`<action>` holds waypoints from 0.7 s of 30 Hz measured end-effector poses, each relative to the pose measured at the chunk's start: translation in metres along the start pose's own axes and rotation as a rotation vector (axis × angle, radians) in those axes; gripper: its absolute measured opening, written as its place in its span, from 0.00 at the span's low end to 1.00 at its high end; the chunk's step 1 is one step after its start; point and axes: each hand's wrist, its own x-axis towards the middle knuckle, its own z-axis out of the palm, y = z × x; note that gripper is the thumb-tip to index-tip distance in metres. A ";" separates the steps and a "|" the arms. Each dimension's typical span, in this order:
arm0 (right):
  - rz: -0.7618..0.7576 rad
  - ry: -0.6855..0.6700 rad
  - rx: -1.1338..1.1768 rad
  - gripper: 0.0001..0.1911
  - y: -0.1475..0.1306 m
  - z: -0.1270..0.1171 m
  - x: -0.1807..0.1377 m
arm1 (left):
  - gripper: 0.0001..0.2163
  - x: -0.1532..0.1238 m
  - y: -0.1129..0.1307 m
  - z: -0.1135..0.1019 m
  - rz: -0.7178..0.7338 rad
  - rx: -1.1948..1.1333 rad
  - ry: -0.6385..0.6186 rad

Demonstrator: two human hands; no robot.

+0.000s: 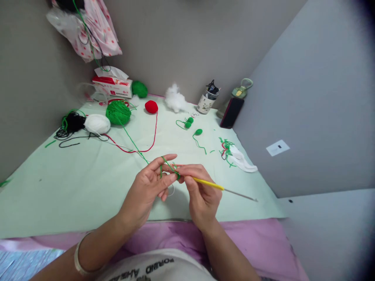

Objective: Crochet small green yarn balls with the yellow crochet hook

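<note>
small green crochet piece [178, 176] held between both hands, above table [88, 195]. left hand [150, 181]: fingers pinching the piece, green strand [135, 144] over raised index. right hand [202, 189]: fingers gripping yellow-handled hook [208, 183], metal end pointing right. strand runs back to green yarn ball [118, 112], beside white ball [97, 124]. red ball [151, 107] farther back. 2 green bits [188, 125] touching, 1 oval bit [199, 132] near them. white stuffing [175, 98], cup [206, 103], phone [232, 113] at back.
</note>
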 end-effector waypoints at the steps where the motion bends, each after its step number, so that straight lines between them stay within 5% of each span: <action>1: -0.060 -0.006 -0.092 0.17 0.001 0.000 -0.003 | 0.20 0.000 -0.001 0.000 -0.011 -0.010 0.000; 5: -0.235 0.001 -0.285 0.21 0.004 -0.001 -0.004 | 0.17 0.003 0.000 -0.005 -0.161 -0.146 -0.052; 11: 0.148 0.116 0.199 0.11 -0.003 -0.006 0.011 | 0.11 0.006 0.004 -0.010 -0.108 -0.159 -0.010; 15: 0.152 -0.001 0.180 0.08 -0.003 -0.004 0.013 | 0.12 0.004 0.002 -0.007 -0.007 0.010 -0.039; 21: 0.294 -0.003 0.371 0.11 -0.002 -0.009 0.014 | 0.12 0.002 0.007 -0.013 -0.080 0.058 -0.081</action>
